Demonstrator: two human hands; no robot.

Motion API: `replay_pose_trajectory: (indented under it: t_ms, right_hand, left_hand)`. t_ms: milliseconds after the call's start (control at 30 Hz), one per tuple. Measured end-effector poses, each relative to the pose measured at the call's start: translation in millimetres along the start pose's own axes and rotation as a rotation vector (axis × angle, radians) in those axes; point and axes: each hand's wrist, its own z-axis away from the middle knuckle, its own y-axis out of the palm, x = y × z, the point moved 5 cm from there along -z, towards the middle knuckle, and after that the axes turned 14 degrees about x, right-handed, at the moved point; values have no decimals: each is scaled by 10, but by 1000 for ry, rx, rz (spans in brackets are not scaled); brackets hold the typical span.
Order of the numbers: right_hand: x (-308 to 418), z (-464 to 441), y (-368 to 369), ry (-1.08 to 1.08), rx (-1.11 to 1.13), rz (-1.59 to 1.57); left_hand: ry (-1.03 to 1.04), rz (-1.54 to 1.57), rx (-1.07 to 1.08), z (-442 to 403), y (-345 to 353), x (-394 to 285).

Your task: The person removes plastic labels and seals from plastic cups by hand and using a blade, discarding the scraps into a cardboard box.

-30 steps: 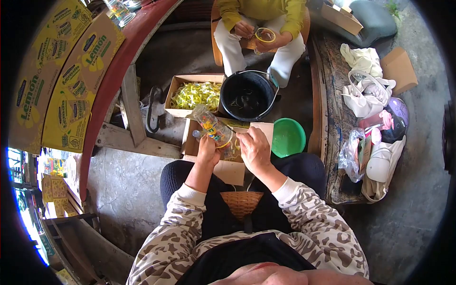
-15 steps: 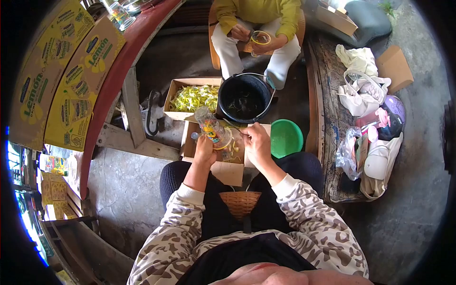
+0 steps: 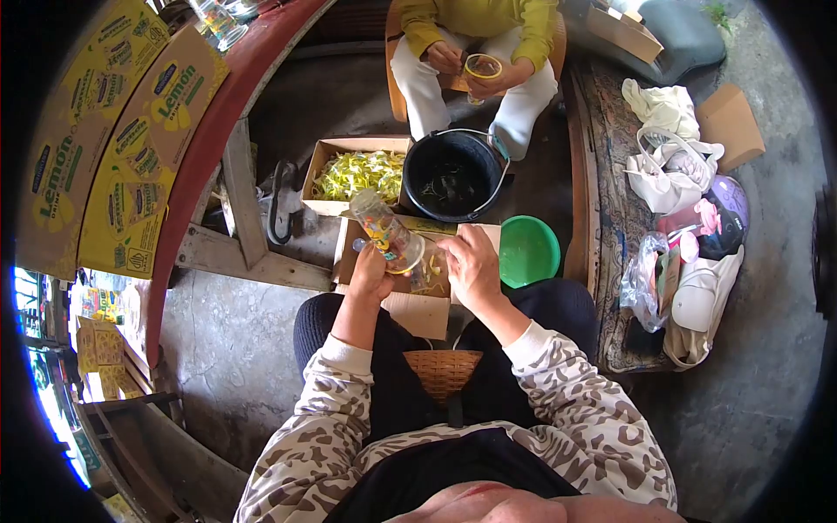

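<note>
My left hand [image 3: 370, 275] is closed around the lower end of a clear jar-like container [image 3: 382, 228] with colourful print. The container tilts up and to the left, its wide rim facing my right hand. Beside that rim, my right hand [image 3: 473, 268] has its fingers pinched together; what they hold is too small to make out. Below both hands stands an open cardboard box [image 3: 417, 315] with clear and yellowish scraps inside. Behind it, another cardboard box [image 3: 349, 208] is full of yellow-green strips.
A black bucket [image 3: 412, 187] and a green basin [image 3: 529, 253] stand ahead. Across from me, a seated person [image 3: 475, 39] holds a yellow-rimmed clear container [image 3: 481, 68]. Lemon-printed cartons [image 3: 139, 157] are at left; bags [image 3: 667, 183] lie on the bench at right.
The container has tipped slightly further left in my left hand. My right hand has shifted a little, and the thin dark tool seen by its fingers before no longer shows clearly.
</note>
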Motion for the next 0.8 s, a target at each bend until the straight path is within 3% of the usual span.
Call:
replay_pose_trajectory:
  t_ms: [133,300,800]
  right_hand:
    - [-159,2,48,116,-9,-147]
    - [-79,-22,-96,61,-30,-191]
    - [-51,31,81,81,1,-77]
  left_hand:
    - [-34,16,-31,-5,-35,23]
    - [29,19,2,0,-60,-69]
    - [-22,-4,3,-1,3,0]
